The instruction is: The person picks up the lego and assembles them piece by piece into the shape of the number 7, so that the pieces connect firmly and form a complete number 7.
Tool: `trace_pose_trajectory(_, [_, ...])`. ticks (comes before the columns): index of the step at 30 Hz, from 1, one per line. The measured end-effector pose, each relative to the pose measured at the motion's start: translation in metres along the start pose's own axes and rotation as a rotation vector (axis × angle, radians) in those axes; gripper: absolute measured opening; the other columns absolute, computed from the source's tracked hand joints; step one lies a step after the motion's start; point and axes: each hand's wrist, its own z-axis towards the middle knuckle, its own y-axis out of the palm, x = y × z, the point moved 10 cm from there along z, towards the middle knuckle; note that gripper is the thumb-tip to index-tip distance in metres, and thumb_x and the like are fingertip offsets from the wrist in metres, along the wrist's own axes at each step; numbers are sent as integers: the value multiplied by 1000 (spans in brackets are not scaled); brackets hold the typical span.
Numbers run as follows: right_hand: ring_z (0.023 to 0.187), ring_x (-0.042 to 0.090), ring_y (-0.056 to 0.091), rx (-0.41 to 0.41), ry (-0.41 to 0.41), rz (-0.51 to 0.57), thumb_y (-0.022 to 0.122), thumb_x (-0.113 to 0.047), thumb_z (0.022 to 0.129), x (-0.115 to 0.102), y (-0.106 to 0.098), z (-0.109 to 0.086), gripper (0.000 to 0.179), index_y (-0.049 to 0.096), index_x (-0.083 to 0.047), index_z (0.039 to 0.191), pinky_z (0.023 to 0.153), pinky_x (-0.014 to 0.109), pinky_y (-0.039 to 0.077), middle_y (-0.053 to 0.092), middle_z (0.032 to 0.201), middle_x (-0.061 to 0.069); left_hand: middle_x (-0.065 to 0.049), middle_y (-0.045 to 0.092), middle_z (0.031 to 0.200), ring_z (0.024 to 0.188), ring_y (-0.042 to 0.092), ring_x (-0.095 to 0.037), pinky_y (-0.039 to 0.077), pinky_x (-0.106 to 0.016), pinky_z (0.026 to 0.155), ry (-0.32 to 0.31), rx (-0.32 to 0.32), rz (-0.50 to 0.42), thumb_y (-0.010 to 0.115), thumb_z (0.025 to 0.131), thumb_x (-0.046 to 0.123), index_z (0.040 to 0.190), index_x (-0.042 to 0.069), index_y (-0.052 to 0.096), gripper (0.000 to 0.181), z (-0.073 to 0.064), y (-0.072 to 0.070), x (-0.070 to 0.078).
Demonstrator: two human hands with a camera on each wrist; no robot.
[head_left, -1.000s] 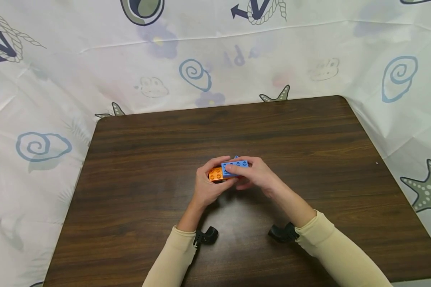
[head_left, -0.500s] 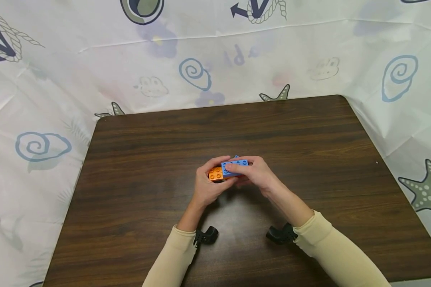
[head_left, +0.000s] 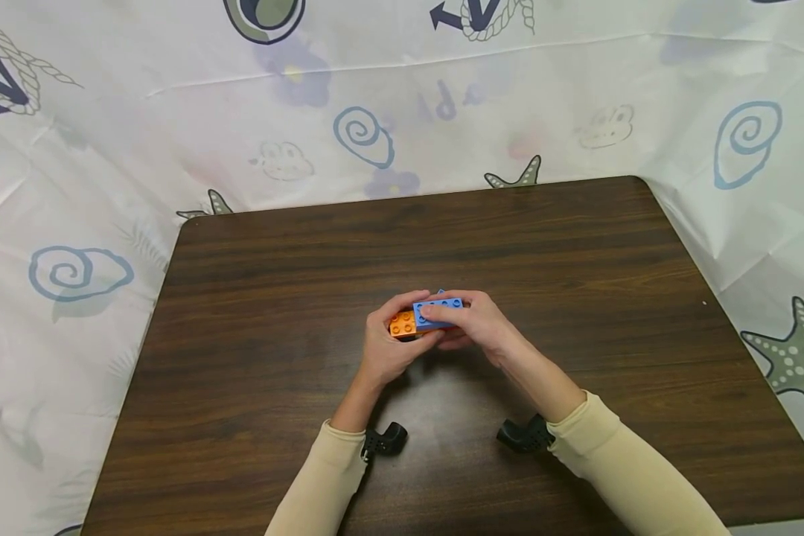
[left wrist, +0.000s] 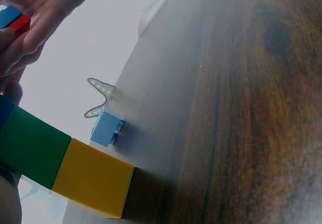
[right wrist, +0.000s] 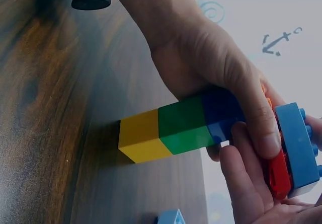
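Observation:
An upright tower of toy building bricks stands on the table, with a yellow brick point(right wrist: 143, 136) at its foot, then a green brick point(right wrist: 186, 124) and a dark blue brick point(right wrist: 220, 114). Higher up are an orange brick point(head_left: 402, 324) and a red brick point(right wrist: 278, 176), partly hidden by fingers. A light blue brick point(head_left: 438, 316) lies over the top, covering part of the orange one. My left hand point(head_left: 380, 356) grips the upper tower, thumb along the near side. My right hand point(head_left: 485, 326) holds the light blue brick, thumb on its studs.
Behind the tower a separate light blue brick point(left wrist: 105, 128) lies on the dark wooden table point(head_left: 275, 283). A white printed cloth point(head_left: 409, 104) hangs beyond the table's back and side edges. Black wrist mounts point(head_left: 525, 435) hang below both forearms.
Both hands keep their hold on the bricks. The right forearm has shifted very slightly left; the bricks stay in place.

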Motion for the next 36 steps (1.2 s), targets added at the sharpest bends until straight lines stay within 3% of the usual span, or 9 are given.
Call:
trace_pose_trajectory(18, [76, 18, 68, 100, -63, 70, 77, -18, 84, 0, 0, 0, 45, 65, 2, 123, 67, 32, 58, 69, 98, 14, -22, 65, 115, 100, 62, -27, 50, -30, 85, 32, -12, 22, 79, 69, -18, 123, -9, 60, 58, -1, 0, 0])
trace_pose_trajectory(29, [83, 18, 68, 85, -35, 37, 76, -23, 87, 2, -2, -2, 48, 62, 0, 126, 75, 36, 57, 68, 105, 15, -20, 67, 113, 100, 61, -26, 48, -30, 85, 36, 7, 10, 81, 68, -17, 115, -9, 64, 51, -1, -2, 0])
trace_pose_trajectory(36, [84, 22, 70, -22, 20, 13, 60, -43, 97, 7, -4, -1, 56, 55, -4, 136, 82, 43, 56, 66, 110, 16, -18, 68, 113, 98, 61, -25, 48, -29, 84, 5, 8, 30, 81, 69, -16, 115, -7, 65, 50, -1, -1, -2])
